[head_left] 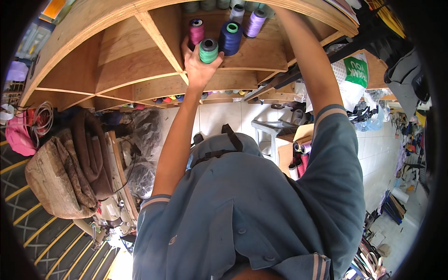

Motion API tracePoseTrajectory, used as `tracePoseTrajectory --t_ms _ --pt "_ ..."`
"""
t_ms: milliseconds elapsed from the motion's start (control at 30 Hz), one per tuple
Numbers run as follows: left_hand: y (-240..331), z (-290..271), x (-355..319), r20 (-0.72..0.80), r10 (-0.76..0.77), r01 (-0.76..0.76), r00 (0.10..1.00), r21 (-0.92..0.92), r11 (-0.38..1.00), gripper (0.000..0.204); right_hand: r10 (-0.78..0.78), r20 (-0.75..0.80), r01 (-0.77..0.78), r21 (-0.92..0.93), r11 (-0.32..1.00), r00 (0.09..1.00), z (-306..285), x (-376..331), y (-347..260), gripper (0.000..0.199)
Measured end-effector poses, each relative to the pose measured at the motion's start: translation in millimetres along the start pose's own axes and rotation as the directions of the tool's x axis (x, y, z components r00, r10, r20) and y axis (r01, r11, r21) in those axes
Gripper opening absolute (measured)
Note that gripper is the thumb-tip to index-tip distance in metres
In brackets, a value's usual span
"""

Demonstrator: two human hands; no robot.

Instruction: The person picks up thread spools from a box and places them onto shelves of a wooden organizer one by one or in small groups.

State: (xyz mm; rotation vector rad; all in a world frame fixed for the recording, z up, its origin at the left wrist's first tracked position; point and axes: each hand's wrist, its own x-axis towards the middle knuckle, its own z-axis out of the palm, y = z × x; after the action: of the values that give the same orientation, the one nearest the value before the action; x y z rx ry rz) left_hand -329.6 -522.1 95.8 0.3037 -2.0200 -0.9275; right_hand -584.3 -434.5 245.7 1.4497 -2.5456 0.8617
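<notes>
My left hand (pixel 199 67) is wrapped round a green thread spool (pixel 208 52) at the front of a wooden shelf compartment. A magenta thread spool (pixel 196 31) stands just behind those fingers. To the right of the green one is a larger navy blue thread cone (pixel 231 39). Further right stands a lavender thread spool (pixel 255 23), slightly tilted in this view, and a pale grey spool (pixel 237 14) sits behind the navy cone. My right forearm (pixel 308 56) reaches up into the same shelf at the right. Its hand is hidden past the shelf's upper board.
The wooden shelf (pixel 154 39) has dividers and lower compartments with more spools. Below right, a cardboard box (pixel 285 156) of spools stands by a grey stool (pixel 270 128). Brown folded cloth (pixel 58 175) lies at the left; a white plastic bag (pixel 350 77) hangs at the right.
</notes>
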Motion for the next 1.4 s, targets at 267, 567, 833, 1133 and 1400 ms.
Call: tracePoseTrajectory --t_ms 267,567,833,1133,1400 --pt "-2 1 3 -0.04 0.029 -0.028 0.999 0.023 0.999 0.047 0.004 -0.034 -0.004 0.022 1.0 0.999 -12 -11 0 0.033" --pt "-2 -2 -1 -0.004 0.001 -0.001 1.0 -0.004 1.0 0.045 -0.104 0.102 0.086 0.167 0.982 0.989 -12 -57 -41 0.032" --pt "7 -2 -1 -0.07 0.01 -0.01 0.998 0.006 1.0 0.045 -0.254 0.22 0.209 0.208 0.956 0.942 16 -69 -75 0.035" --pt "-2 -5 1 -0.036 0.108 -0.108 0.993 0.016 0.994 0.041 -0.221 0.427 0.247 -0.005 0.969 0.877 73 -28 -104 0.058" --pt "2 -2 1 -0.076 0.081 -0.08 0.994 0.018 0.997 0.04 -0.051 0.331 0.045 0.027 0.999 0.942 108 33 -59 0.049"
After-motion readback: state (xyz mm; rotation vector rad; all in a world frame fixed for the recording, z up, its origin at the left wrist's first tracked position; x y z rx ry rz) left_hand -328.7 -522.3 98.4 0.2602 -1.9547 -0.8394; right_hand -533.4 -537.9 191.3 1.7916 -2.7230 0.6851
